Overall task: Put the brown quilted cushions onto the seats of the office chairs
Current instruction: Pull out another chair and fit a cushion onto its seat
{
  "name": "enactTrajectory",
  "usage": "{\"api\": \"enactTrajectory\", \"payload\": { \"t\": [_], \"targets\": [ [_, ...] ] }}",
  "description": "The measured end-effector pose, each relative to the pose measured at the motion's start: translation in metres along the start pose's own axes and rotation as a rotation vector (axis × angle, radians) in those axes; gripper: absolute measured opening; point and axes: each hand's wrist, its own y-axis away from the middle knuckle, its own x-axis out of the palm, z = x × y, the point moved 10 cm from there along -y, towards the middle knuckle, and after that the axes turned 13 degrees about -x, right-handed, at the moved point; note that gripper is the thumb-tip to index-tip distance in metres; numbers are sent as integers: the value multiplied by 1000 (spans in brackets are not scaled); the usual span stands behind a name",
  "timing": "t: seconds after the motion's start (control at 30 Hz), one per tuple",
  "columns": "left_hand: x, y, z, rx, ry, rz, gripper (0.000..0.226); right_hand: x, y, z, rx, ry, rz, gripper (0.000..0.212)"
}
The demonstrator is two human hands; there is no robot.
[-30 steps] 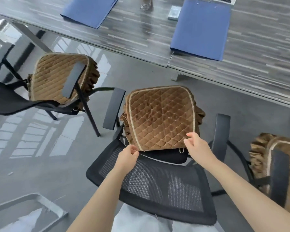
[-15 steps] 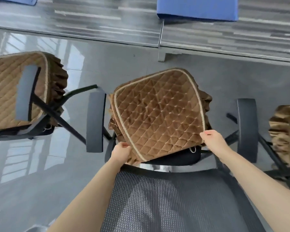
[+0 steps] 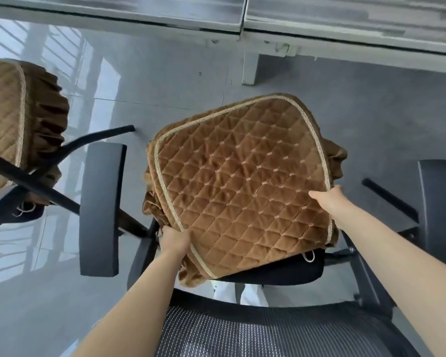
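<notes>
Looking down from the head view, I hold the brown quilted cushion [image 3: 242, 181] over the black seat [image 3: 281, 271] of the office chair [image 3: 268, 328] in front of me. My left hand [image 3: 174, 240] grips its near left corner, fingers curled under the frilled edge. My right hand [image 3: 327, 199] pinches the right border, thumb on top. The cushion sits tilted, its near edge touching the seat, between the two armrests [image 3: 101, 210]. To the left, a second cushion [image 3: 8, 124] lies on another chair; the bench [image 3: 345, 24] runs across the top
</notes>
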Motion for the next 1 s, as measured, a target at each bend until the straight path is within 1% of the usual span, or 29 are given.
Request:
{"api": "enactTrajectory", "payload": {
  "t": [0.1,0.2,0.27,0.37,0.5,0.57,0.67,0.7,0.8,0.83,0.87,0.9,0.97,1.0],
  "targets": [
    [0,-3,-2,8,25,7,75,-3,-3,1,-27,152,-54,75],
    [-6,-1,1,11,89,19,69,-5,3,2,-87,287,-40,70],
    [-15,3,0,61,118,-34,66,-6,10,4,-152,379,-18,65],
    [-26,17,-6,140,66,-145,66,-11,23,-3,-203,437,-7,64],
    [-30,37,-13,229,-67,-239,57,-10,47,-40,-123,439,18,64],
    [-27,43,-16,289,-146,-273,54,-2,55,-62,-75,448,40,59],
    [-20,40,-13,313,-262,-287,50,10,65,-83,-20,437,65,52],
    [-16,37,-11,309,-306,-286,46,14,67,-88,-11,425,77,55],
    [-2,26,-4,306,-465,-253,40,28,72,-95,-33,362,170,78],
    [1,25,-5,312,-522,-252,41,31,69,-97,-47,344,197,80],
    [4,25,-8,320,-572,-263,45,30,67,-95,-57,327,215,78],
    [6,27,-15,347,-602,-276,55,26,64,-89,-74,309,210,74],
    [6,34,-36,401,-571,-276,75,11,57,-65,-115,278,157,63],
    [4,38,-50,446,-560,-292,78,1,53,-48,-150,279,120,59]
  ]
}}
